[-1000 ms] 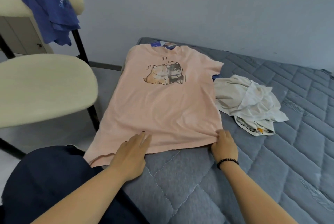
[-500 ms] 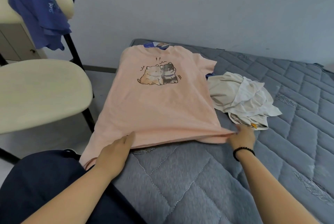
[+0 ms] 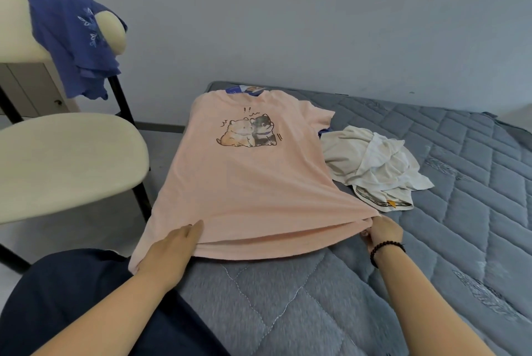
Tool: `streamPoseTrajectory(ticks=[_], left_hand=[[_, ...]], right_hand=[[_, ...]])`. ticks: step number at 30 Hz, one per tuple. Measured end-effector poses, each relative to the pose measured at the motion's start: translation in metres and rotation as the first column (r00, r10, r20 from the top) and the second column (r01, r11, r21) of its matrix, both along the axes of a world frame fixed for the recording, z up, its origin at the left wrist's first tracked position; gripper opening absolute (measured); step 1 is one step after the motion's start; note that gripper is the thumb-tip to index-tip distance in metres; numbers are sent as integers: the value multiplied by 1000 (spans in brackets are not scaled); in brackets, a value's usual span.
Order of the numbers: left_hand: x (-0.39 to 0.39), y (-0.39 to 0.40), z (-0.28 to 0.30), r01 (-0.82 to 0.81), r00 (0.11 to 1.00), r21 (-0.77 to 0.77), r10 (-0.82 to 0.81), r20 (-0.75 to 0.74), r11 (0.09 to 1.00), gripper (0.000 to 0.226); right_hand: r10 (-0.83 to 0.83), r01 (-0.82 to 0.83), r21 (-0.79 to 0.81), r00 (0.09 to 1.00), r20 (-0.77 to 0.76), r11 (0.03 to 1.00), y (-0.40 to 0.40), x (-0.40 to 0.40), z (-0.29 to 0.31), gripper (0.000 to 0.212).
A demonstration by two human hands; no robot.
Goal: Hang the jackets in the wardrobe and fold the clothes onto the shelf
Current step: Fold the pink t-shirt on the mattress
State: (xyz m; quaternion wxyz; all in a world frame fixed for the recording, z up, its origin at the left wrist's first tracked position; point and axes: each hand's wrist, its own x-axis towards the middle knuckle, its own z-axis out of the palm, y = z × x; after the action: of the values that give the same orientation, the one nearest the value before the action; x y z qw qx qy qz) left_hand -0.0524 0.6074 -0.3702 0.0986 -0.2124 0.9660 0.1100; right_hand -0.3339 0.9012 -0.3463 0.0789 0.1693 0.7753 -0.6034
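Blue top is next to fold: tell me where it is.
The blue top hangs over the cream chair's backrest at the head view's upper left, left of the bed.

Both forearms reach forward to the near hem of the pink T-shirt. The left hand lies flat on the hem's left part, fingers straight. The right hand, a bead bracelet at its wrist, pinches the hem's right corner.
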Motion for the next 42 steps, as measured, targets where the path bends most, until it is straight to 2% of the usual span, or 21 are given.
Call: streamPoseTrajectory(ticks=[2, 3, 4, 5, 7, 9, 10, 11, 12, 13, 15, 17, 19, 23, 27, 29, 31, 34, 36, 39, 42], left_hand=[[4, 1, 0, -2, 1000, -6, 2, 9, 1000, 77], [5, 1, -1, -2, 1000, -13, 2, 19, 1000, 77], [7, 2, 0, -4, 1000, -21, 4, 31, 1000, 76], [7, 2, 0, -6, 999, -30, 7, 49, 1000, 75], [9, 3, 0, -1, 997, -55, 5, 83, 999, 73], [10, 4, -1, 3, 995, -53, 2, 97, 999, 73], [9, 5, -1, 4, 995, -50, 1, 97, 999, 71], [8, 6, -2, 13, 996, -51, -8, 87, 999, 67], [6, 8, -2, 26, 998, -52, -23, 61, 998, 64], [5, 9, -5, 47, 998, -56, -46, 32, 997, 60], [4, 7, -11, 97, 995, -76, -99, -24, 992, 52], [4, 4, -14, 145, 982, -132, -159, -102, 981, 36], [4, -1, -16, 182, 969, -196, -210, -133, 963, 25], [1, -4, -16, 229, 967, -254, -250, -55, 940, 42], [-1, -5, -17, 258, 960, -242, -277, -46, 935, 39], [-2, -4, -20, 290, 950, -225, -308, -48, 930, 34], [-2, -3, -22, 315, 943, -232, -332, -37, 920, 30], [-3, -2, -23, 337, 933, -235, -356, -42, 912, 29], [-3, -2, -22, 339, 938, -239, -347, 8, 910, 32], [-4, -1, -24, 324, 946, -274, -315, 77, 905, 42], [-6, 2, -22, 290, 957, -298, -285, 58, 910, 44]], right_hand=[[80, -65, 118, 989, -127, 991, 18, 6, 5, 27], [183, -125, 261, 959, -215, 957, 30, 10, 7, 22], [336, -197, 434, 902, -272, 879, 41, 14, 9, 16], [487, -260, 590, 833, -264, 764, 53, 18, 8, 11], [662, -345, 806, 746, -75, 481, 68, 18, -4, 8], [652, -398, 901, 731, 198, 173, 72, 20, -21, 13], [633, -381, 920, 736, 242, 92, 70, 24, -26, 15], [641, -340, 937, 737, 213, 80, 65, 29, -31, 15], [683, -267, 955, 723, 110, 129, 59, 33, -36, 17], [733, -196, 963, 680, -2, 185, 53, 35, -42, 24], [829, -120, 970, 548, -112, 211, 40, 41, -48, 50], [903, -114, 978, 414, -112, 173, 24, 46, -49, 62], [930, -160, 975, 358, -87, 153, 10, 47, -49, 58], [948, -298, 942, 314, -56, 154, 17, 36, -59, 36], [923, -479, 847, 384, -33, 230, 22, 32, -50, 39], [927, -437, 882, 375, 3, 174, 17, 31, -48, 34], [934, -311, 940, 356, -19, 138, 8, 32, -49, 24], [945, -167, 979, 321, -59, 117, -2, 39, -57, 33], [955, -118, 988, 289, -60, 98, -10, 43, -60, 38], [966, -121, 978, 216, -143, 172, -12, 43, -68, 42], [958, -122, 958, 157, -240, 260, -8, 44, -71, 41]])
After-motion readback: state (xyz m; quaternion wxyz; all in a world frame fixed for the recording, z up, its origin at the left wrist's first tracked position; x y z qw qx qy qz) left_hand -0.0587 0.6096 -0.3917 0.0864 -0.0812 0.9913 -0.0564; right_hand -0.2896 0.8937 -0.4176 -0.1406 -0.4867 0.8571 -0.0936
